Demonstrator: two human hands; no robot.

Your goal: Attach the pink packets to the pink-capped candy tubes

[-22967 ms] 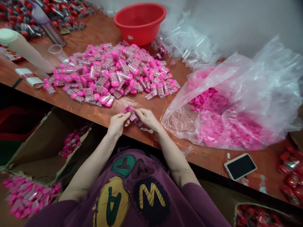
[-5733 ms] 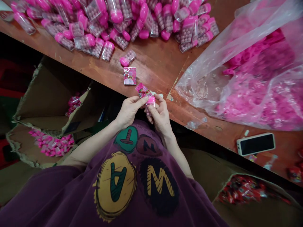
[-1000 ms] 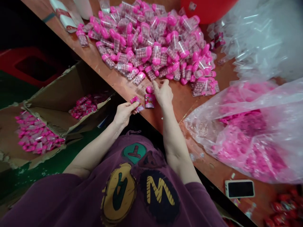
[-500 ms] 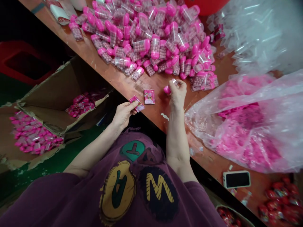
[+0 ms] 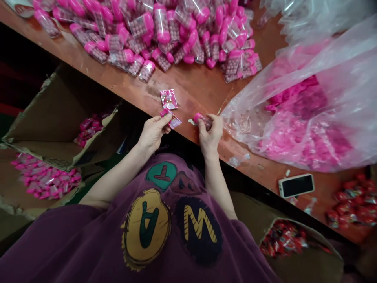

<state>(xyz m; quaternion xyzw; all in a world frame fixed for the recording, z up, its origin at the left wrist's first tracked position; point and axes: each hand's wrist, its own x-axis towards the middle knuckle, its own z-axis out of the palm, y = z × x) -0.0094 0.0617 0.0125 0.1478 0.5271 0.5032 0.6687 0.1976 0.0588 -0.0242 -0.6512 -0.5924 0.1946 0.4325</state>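
Observation:
My left hand (image 5: 155, 131) is closed, pinching a small pink printed sachet (image 5: 173, 120) at the table's front edge. Just beyond it, a similar pink sachet (image 5: 169, 99) lies flat on the tabletop. My right hand (image 5: 210, 133) grips a small clear bottle with a pink cap (image 5: 203, 119); the cap points left, towards the sachet, and the fingers partly cover the body. Farther back spreads a heap of such bottles (image 5: 161, 27), pink-capped and filled with small pinkish balls.
Right of my hand, a clear plastic bag (image 5: 244, 122) holds pink pieces. A phone (image 5: 296, 185) and red packets (image 5: 353, 200) lie at the table's right. Below left stand a cardboard box (image 5: 38, 122) and packed bottles (image 5: 47, 177); more red packets (image 5: 284, 237) sit in a box below right.
My right hand has come back from the heap towards my body with the bottle. My left hand still pinches its sachet. The view has shifted, so the table things appear higher.

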